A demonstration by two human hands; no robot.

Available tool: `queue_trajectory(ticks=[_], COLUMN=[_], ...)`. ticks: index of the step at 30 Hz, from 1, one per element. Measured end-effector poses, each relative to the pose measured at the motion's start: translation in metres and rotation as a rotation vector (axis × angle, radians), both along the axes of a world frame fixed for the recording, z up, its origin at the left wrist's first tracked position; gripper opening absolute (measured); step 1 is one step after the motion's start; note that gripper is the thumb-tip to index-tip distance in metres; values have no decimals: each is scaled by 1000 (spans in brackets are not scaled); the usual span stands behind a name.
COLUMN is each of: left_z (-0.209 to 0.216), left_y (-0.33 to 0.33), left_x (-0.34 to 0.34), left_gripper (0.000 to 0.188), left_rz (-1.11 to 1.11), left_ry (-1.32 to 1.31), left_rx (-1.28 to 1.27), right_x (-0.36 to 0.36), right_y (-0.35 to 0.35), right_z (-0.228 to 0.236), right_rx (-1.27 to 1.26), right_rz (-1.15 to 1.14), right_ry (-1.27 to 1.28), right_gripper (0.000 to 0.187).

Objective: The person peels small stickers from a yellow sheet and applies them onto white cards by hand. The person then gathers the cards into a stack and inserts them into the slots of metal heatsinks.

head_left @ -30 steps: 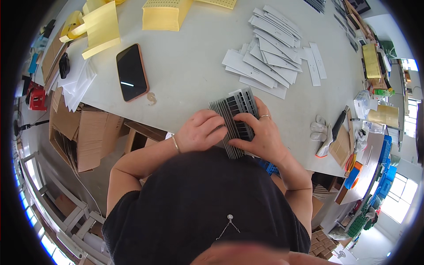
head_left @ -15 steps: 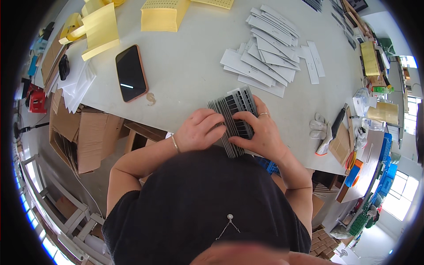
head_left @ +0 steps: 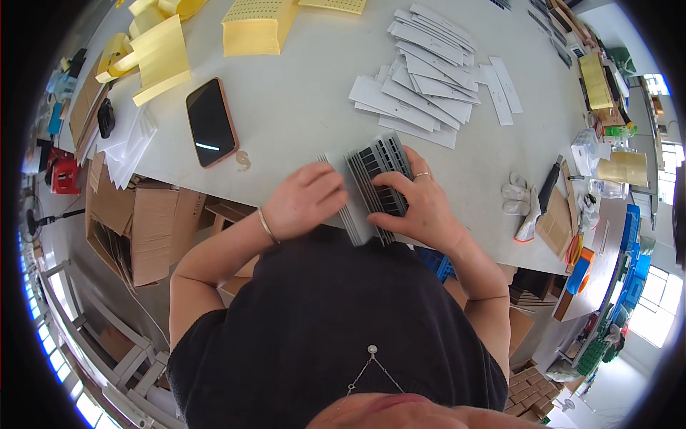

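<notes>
My right hand [head_left: 425,204] is wrapped round a stack of grey slotted plates [head_left: 364,166], held on edge above the table's near edge. Its thumb and forefinger press on the dark slotted face. To the left of the stack, my left hand [head_left: 304,201] grips several thin grey plates [head_left: 355,223], its fingers closed over their left side. A gap parts this smaller bunch from the stack. Beyond both hands lies a loose, overlapping pile of white flat strips [head_left: 421,89], with two strips [head_left: 498,96] lying apart at its right.
A phone [head_left: 211,121] lies left on the table. Behind it are yellow paper sheets [head_left: 158,57] and a yellow block [head_left: 254,36]. White gloves [head_left: 525,204] and a black-handled tool [head_left: 550,184] lie at the right. An open cardboard box [head_left: 153,236] stands below the table's left edge.
My left hand has moved left, drawing several plates away from the stack and opening a gap. My right hand still holds the rest in nearly the same place.
</notes>
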State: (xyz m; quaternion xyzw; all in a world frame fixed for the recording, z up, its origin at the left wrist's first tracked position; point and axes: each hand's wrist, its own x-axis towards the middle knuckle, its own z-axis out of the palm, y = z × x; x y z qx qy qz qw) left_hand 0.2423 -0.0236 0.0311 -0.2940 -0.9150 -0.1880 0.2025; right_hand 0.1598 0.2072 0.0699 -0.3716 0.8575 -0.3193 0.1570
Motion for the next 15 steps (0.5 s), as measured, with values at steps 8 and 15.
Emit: queue_trajectory(ticks=[8, 15], left_z=[9, 46], left_y=[-38, -17], left_x=[-44, -43], left_gripper=[24, 40], left_rz=[152, 129], left_ry=[-122, -325], left_rx=[-134, -45], right_x=[0, 2], right_y=[3, 5], right_z=[-2, -8], right_rx=[-48, -73], right_rz=[-2, -31], right_ry=[-3, 67], right_gripper=[48, 44])
